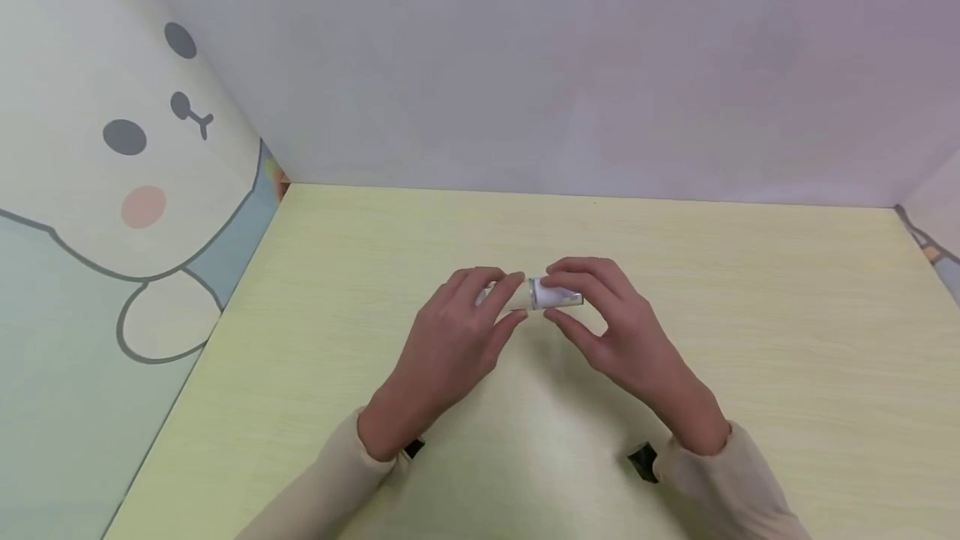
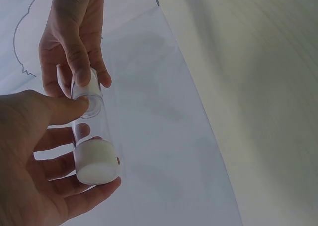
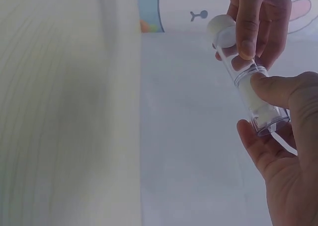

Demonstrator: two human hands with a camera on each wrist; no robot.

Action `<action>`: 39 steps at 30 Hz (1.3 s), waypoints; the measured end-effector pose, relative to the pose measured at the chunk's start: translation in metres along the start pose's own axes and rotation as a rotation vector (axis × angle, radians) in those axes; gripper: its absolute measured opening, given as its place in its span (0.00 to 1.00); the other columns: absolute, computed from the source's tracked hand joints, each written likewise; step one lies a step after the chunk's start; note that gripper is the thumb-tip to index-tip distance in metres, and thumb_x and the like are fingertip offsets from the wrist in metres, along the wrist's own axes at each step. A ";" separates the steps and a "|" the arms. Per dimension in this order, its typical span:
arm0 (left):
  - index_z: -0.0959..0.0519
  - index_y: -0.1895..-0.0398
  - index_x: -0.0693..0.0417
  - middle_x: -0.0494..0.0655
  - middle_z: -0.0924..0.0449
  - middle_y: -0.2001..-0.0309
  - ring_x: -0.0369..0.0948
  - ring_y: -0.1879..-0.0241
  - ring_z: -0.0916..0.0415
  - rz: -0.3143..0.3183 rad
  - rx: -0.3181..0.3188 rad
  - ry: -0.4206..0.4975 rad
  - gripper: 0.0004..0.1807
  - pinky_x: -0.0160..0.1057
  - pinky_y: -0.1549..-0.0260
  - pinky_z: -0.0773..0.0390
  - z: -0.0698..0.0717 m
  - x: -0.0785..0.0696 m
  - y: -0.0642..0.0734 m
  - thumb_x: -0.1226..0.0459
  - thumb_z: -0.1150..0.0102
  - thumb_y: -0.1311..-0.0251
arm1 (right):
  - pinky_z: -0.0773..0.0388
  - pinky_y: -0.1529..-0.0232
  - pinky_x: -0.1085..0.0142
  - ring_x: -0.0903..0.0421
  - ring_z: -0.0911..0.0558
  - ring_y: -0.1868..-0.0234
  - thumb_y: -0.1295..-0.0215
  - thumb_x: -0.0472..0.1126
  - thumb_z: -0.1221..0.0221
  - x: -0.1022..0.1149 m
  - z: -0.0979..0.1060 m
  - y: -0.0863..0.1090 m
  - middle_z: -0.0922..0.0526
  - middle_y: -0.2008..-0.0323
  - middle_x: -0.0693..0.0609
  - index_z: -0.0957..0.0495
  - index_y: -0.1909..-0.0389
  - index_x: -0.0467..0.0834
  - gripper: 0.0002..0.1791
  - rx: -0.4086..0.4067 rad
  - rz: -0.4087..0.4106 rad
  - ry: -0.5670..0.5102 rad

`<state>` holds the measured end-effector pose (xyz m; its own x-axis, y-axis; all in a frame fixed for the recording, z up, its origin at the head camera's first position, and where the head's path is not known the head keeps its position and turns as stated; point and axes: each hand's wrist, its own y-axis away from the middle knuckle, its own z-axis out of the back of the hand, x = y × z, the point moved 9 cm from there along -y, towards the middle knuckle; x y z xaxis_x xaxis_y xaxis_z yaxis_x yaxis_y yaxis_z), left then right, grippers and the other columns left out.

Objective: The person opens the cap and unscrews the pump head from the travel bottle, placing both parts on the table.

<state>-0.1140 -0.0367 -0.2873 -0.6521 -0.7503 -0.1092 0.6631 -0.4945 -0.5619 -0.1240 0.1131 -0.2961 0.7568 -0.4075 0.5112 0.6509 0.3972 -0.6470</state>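
Both hands hold a slim clear bottle (image 1: pixel 519 298) level above the table. My left hand (image 1: pixel 453 332) grips its body, thumb on one side and fingers on the other. A white base (image 2: pixel 97 162) closes the bottle's left end in the left wrist view. With thumb and fingers, my right hand (image 1: pixel 626 327) holds the clear cap (image 3: pixel 273 125) at the other end. Something white (image 3: pixel 252 94) shows through this cap in the right wrist view. Cap and body meet in line between the two thumbs. Fingers hide part of the bottle.
A pale wood-patterned table (image 1: pixel 787 315) lies below the hands. Behind it stands a plain pale wall (image 1: pixel 525 65); a panel with a cartoon animal (image 1: pixel 142 148) is on the left. Small black pieces (image 1: pixel 643 462) sit at both cuffs.
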 end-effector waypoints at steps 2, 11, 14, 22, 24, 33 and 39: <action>0.18 0.42 0.53 0.49 0.17 0.51 0.47 0.53 0.17 -0.005 -0.011 0.008 0.20 0.37 0.57 0.14 0.001 -0.001 0.000 0.59 0.28 0.35 | 0.29 0.38 0.78 0.48 0.22 0.42 0.30 0.38 0.33 0.002 0.001 0.000 0.19 0.44 0.43 0.19 0.45 0.39 0.15 -0.009 0.010 0.014; 0.16 0.43 0.54 0.49 0.17 0.52 0.46 0.59 0.17 -0.011 -0.060 0.010 0.20 0.36 0.63 0.16 0.004 -0.003 -0.002 0.58 0.28 0.35 | 0.28 0.39 0.80 0.49 0.20 0.44 0.49 0.23 0.27 0.007 0.008 -0.003 0.18 0.46 0.42 0.19 0.45 0.38 0.28 -0.060 -0.008 0.035; 0.16 0.43 0.54 0.49 0.17 0.52 0.46 0.59 0.17 -0.011 -0.066 0.004 0.20 0.36 0.63 0.16 0.005 -0.004 -0.002 0.58 0.28 0.35 | 0.28 0.38 0.80 0.49 0.20 0.44 0.49 0.24 0.26 0.008 0.009 -0.002 0.18 0.46 0.42 0.18 0.46 0.38 0.27 -0.079 -0.027 0.041; 0.16 0.43 0.53 0.49 0.16 0.53 0.46 0.60 0.17 -0.015 -0.045 -0.002 0.19 0.36 0.64 0.16 0.007 -0.006 -0.002 0.57 0.28 0.35 | 0.28 0.39 0.81 0.50 0.19 0.45 0.47 0.27 0.25 0.007 0.009 0.002 0.18 0.47 0.43 0.18 0.45 0.38 0.26 -0.069 -0.083 0.048; 0.16 0.44 0.53 0.49 0.16 0.53 0.46 0.61 0.17 -0.023 -0.037 0.003 0.19 0.35 0.65 0.17 0.007 -0.006 -0.001 0.58 0.27 0.36 | 0.28 0.39 0.81 0.50 0.19 0.45 0.47 0.26 0.25 0.007 0.009 0.002 0.18 0.46 0.43 0.19 0.45 0.38 0.27 -0.041 -0.077 0.042; 0.16 0.43 0.52 0.47 0.16 0.52 0.44 0.59 0.19 -0.031 0.001 0.077 0.21 0.34 0.64 0.17 0.009 -0.005 0.002 0.59 0.25 0.39 | 0.24 0.43 0.79 0.57 0.20 0.47 0.48 0.21 0.27 0.005 0.008 0.005 0.19 0.46 0.47 0.20 0.43 0.41 0.30 0.051 -0.078 -0.103; 0.17 0.42 0.53 0.46 0.16 0.51 0.42 0.55 0.19 0.020 0.017 0.240 0.23 0.34 0.60 0.16 0.011 -0.002 0.005 0.59 0.24 0.40 | 0.16 0.46 0.71 0.58 0.18 0.49 0.39 0.19 0.34 -0.014 0.003 0.016 0.20 0.44 0.49 0.24 0.40 0.36 0.27 0.035 -0.338 -0.535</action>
<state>-0.1050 -0.0423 -0.2815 -0.7063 -0.6349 -0.3130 0.6813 -0.4897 -0.5441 -0.1237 0.1277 -0.3120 0.4290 -0.0516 0.9018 0.8539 0.3487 -0.3863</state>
